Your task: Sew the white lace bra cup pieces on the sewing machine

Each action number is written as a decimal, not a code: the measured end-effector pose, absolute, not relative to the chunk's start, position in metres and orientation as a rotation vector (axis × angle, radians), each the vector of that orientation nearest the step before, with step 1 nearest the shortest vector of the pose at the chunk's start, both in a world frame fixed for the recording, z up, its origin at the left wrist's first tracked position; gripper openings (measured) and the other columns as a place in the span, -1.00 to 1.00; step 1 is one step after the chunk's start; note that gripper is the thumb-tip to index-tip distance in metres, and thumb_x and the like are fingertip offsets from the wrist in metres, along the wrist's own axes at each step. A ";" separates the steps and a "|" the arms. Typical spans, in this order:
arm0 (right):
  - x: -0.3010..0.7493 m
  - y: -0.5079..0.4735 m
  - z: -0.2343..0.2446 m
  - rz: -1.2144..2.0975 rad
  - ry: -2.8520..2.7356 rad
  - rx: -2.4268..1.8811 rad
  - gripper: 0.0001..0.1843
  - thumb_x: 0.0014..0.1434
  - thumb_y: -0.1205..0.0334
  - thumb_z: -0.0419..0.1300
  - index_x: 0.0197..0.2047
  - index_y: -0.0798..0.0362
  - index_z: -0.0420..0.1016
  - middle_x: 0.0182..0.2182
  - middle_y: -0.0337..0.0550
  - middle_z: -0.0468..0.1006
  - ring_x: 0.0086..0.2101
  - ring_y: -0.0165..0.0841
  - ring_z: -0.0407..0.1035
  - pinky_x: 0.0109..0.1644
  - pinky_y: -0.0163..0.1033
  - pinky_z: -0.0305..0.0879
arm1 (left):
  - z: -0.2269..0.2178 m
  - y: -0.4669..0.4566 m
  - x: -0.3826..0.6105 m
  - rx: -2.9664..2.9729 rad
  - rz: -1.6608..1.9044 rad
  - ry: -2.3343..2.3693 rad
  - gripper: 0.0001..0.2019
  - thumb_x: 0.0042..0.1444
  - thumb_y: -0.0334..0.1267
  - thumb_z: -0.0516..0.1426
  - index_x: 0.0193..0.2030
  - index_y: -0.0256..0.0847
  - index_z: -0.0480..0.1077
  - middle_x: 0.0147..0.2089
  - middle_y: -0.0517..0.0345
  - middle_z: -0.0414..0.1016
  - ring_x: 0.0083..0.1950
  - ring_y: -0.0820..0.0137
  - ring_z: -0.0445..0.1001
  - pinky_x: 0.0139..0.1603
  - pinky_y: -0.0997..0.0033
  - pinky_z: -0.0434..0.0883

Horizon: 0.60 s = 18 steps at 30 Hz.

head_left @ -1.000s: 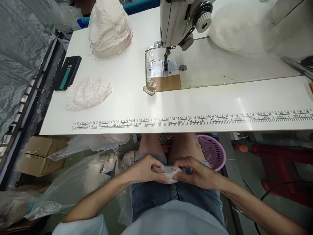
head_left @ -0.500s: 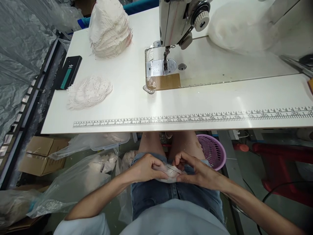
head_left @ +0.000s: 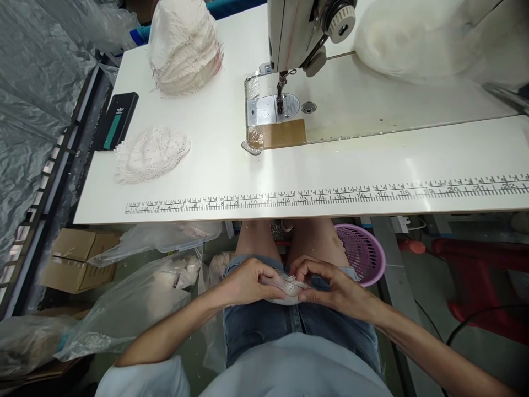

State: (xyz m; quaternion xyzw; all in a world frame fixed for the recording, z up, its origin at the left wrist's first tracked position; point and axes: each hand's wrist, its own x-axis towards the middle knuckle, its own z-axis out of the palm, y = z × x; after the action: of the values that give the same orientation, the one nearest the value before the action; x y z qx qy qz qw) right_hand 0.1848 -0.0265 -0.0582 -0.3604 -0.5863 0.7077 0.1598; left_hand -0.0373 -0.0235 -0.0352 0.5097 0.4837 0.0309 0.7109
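Over my lap, both hands pinch one small white lace piece. My left hand grips its left side with fingers curled round it. My right hand pinches its right edge between thumb and fingertips. The piece sits below the front edge of the white sewing table. The sewing machine stands at the back of the table, its needle over the metal plate.
A loose lace piece and a bagged stack of lace pieces lie on the table's left, beside a black box. A printed ruler runs along the front edge. A purple basket, plastic bags and cardboard boxes sit below.
My right fingers have shifted along the lace piece's top edge and both hands sit slightly higher on my lap. The view has tilted down a little.
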 end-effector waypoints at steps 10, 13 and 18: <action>0.182 -0.026 -0.055 2.089 -1.538 -1.058 -0.75 0.17 0.02 0.16 -0.36 0.04 0.36 -0.36 -0.21 0.36 -0.32 -0.36 0.26 -0.25 -0.28 0.18 | -0.032 -0.023 -0.037 1.156 0.053 1.082 -0.74 -0.04 -0.12 0.23 -0.38 -0.33 0.53 -0.52 0.21 0.37 -0.48 0.53 0.22 -0.50 0.57 0.12; 0.181 -0.026 -0.056 2.089 -1.532 -1.095 -0.72 0.17 0.01 0.15 -0.38 0.05 0.35 -0.41 -0.23 0.35 -0.36 -0.38 0.24 -0.28 -0.29 0.17 | -0.032 -0.024 -0.038 1.153 0.047 1.086 -0.72 -0.05 -0.10 0.23 -0.38 -0.34 0.52 -0.52 0.23 0.35 -0.48 0.53 0.21 -0.50 0.57 0.12; 0.180 -0.028 -0.057 2.065 -1.525 -1.116 -0.71 0.18 0.01 0.13 -0.40 0.06 0.32 -0.42 -0.23 0.35 -0.37 -0.38 0.24 -0.30 -0.30 0.17 | -0.031 -0.024 -0.038 1.154 0.023 1.091 -0.70 -0.05 -0.09 0.23 -0.39 -0.36 0.52 -0.57 0.27 0.25 -0.51 0.55 0.13 -0.54 0.56 0.04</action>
State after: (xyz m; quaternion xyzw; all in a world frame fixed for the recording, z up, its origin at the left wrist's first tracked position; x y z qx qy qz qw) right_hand 0.1800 -0.0278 -0.0571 -0.3928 -0.5367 0.7270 0.1705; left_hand -0.0379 -0.0235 -0.0306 0.5184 0.4900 0.0104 0.7008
